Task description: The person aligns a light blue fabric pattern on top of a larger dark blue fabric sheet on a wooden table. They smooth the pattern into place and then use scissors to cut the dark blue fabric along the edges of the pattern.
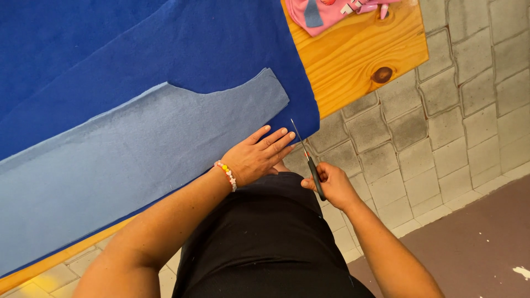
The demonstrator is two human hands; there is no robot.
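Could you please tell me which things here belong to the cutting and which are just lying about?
In use: scissors in right hand; left hand pressing light blue fabric piece on dark blue fabric.
Lying about: pink garment on wooden table.

Bare forearms, no sleeves. Beaded bracelet of pink, white and yellow beads [226, 174] behind left-hand fingers. Black garment [265, 243] below.

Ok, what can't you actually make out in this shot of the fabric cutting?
- Scissors: handles hidden inside the right hand, head view.
- Pink cloth: cut off by the top edge.
- Dark blue fabric: runs off the left and top edges.
- Fabric under the left hand: covered by the palm.
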